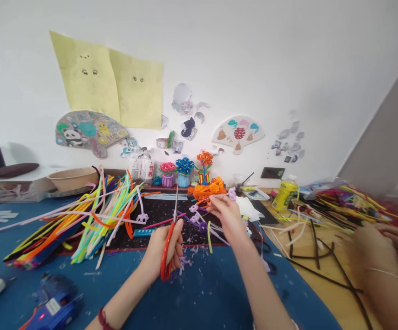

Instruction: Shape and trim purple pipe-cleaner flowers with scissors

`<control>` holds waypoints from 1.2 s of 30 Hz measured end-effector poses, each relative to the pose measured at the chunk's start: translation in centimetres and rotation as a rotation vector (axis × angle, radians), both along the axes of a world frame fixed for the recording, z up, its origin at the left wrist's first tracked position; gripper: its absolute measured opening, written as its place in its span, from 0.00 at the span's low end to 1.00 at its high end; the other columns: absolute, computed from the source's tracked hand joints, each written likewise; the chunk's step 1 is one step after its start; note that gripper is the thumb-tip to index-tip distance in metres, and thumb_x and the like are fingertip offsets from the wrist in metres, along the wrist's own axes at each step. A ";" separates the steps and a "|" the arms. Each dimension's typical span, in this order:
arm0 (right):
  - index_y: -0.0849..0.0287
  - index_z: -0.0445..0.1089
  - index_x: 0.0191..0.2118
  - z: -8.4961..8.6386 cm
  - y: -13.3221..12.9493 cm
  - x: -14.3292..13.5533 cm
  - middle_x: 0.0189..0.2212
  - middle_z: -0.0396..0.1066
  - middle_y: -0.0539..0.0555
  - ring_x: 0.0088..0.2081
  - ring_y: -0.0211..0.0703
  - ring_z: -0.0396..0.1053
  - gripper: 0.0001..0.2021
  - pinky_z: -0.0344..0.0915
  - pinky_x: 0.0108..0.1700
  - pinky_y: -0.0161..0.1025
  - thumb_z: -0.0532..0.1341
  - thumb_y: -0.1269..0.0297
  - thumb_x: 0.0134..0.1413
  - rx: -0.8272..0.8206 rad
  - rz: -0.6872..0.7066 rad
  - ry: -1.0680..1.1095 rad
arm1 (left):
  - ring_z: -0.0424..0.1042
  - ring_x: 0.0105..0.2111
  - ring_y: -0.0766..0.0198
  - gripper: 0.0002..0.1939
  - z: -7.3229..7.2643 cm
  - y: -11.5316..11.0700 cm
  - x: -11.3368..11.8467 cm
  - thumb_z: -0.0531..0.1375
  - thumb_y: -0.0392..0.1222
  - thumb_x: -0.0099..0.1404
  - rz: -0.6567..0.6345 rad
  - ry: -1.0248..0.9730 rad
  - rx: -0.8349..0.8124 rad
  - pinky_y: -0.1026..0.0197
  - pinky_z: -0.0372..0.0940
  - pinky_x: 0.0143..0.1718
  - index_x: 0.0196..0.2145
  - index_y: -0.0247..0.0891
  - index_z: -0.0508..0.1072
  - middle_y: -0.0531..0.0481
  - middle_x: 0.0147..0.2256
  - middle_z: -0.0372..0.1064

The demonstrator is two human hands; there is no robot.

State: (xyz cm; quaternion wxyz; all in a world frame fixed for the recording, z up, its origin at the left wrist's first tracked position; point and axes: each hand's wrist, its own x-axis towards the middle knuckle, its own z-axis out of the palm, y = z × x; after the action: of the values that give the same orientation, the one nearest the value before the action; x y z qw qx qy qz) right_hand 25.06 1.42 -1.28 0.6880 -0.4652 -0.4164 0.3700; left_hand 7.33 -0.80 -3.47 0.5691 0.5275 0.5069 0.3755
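- Red-handled scissors (167, 250) stand in the middle of the frame, blades pointing up and appearing closed or nearly so.
- The left hand (158, 242) is curled around the scissors' handles, gripping them.
- The right hand (231, 219), right of centre, has its fingers bent towards the thumb; whether they pinch anything, I cannot tell.
- Purple looped pieces (203, 227) lie between the two hands, near the right hand's fingertips; a lilac piece (232, 194) shows just beyond its knuckles.
- An orange heap (212, 187) of looped stems sits just above the right hand's fingertips.
- Under these lies a dark mat (114, 246) with a red edge, on the blue-covered worktop (199, 307), where small scraps are scattered below the hands.
- Behind, at centre, stand three potted flowers: pink (167, 168), blue (185, 166) and orange (204, 159).
- A large bundle of coloured stems (94, 229) spreads across the left of the frame, below a tan bowl (73, 178).
- A blue glue gun (52, 311) lies at lower left.
- A yellow bottle (284, 193) stands at right; beyond it, at the right edge, is another person's blurred arm (379, 256).
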 end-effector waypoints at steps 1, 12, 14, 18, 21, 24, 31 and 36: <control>0.60 0.69 0.25 0.2 -0.3 1.2 0.21 0.70 0.50 0.22 0.37 0.68 0.15 0.68 0.30 0.37 0.68 0.54 0.36 -0.048 0.025 -0.068 | 0.62 0.08 0.66 0.27 0.0 0.0 0.0 0.52 0.67 0.55 -0.005 -0.006 -0.012 0.67 0.55 0.09 0.21 0.39 0.63 0.55 0.11 0.63; 0.61 0.68 0.17 -0.6 -5.4 11.0 0.10 0.64 0.47 0.11 0.31 0.55 0.09 0.50 0.15 0.30 0.65 0.63 0.39 -0.496 0.100 -0.687 | 0.62 0.07 0.67 0.25 1.0 -0.2 -0.2 0.55 0.64 0.54 -0.029 -0.009 -0.060 0.68 0.54 0.09 0.20 0.38 0.64 0.56 0.10 0.62; 0.61 0.67 0.16 -1.3 -5.6 11.5 0.09 0.63 0.46 0.10 0.30 0.54 0.10 0.49 0.15 0.30 0.64 0.64 0.39 -0.560 0.104 -0.763 | 0.61 0.07 0.67 0.25 1.2 -0.2 -0.2 0.55 0.65 0.53 -0.033 0.011 -0.066 0.68 0.54 0.09 0.20 0.38 0.63 0.56 0.10 0.62; 0.60 0.68 0.17 -2.6 -5.8 12.3 0.08 0.63 0.46 0.09 0.31 0.52 0.10 0.46 0.15 0.31 0.62 0.64 0.42 -0.638 0.070 -0.881 | 0.61 0.07 0.67 0.26 1.4 -0.2 -0.2 0.57 0.66 0.49 -0.046 0.035 -0.063 0.67 0.55 0.09 0.19 0.38 0.64 0.55 0.10 0.62; 0.60 0.69 0.17 -3.4 -5.9 12.8 0.08 0.62 0.47 0.10 0.33 0.55 0.09 0.48 0.16 0.31 0.62 0.64 0.42 -0.665 0.024 -0.956 | 0.61 0.07 0.67 0.27 1.5 -0.2 -0.2 0.57 0.68 0.47 -0.052 0.051 -0.072 0.67 0.53 0.08 0.19 0.38 0.64 0.55 0.10 0.62; 0.61 0.70 0.17 -3.9 -6.0 13.2 0.08 0.64 0.48 0.14 0.36 0.61 0.08 0.52 0.19 0.31 0.63 0.65 0.40 -0.672 -0.019 -1.014 | 0.61 0.08 0.66 0.26 1.4 0.0 -0.2 0.57 0.68 0.46 -0.071 0.044 -0.092 0.66 0.54 0.09 0.19 0.38 0.64 0.55 0.10 0.62; 0.62 0.76 0.27 -3.9 -6.9 14.0 0.13 0.69 0.50 0.17 0.38 0.65 0.10 0.53 0.21 0.32 0.62 0.60 0.45 -0.654 -0.123 -1.044 | 0.63 0.08 0.65 0.26 0.7 0.3 -0.2 0.56 0.66 0.50 -0.074 0.077 -0.068 0.66 0.56 0.10 0.20 0.38 0.64 0.54 0.11 0.64; 0.62 0.76 0.29 -4.3 -7.7 14.7 0.17 0.71 0.52 0.20 0.41 0.66 0.12 0.55 0.23 0.34 0.60 0.58 0.47 -0.632 -0.234 -1.058 | 0.62 0.08 0.66 0.26 0.9 0.0 -0.1 0.57 0.66 0.51 -0.080 0.129 -0.012 0.67 0.55 0.09 0.20 0.38 0.64 0.55 0.11 0.63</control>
State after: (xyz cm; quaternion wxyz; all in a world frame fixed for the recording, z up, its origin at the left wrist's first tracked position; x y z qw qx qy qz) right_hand 39.80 -6.30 -5.54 0.2540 -0.8088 -0.5173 0.1173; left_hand 7.27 -0.78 -2.53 0.5529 0.5669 0.5235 0.3146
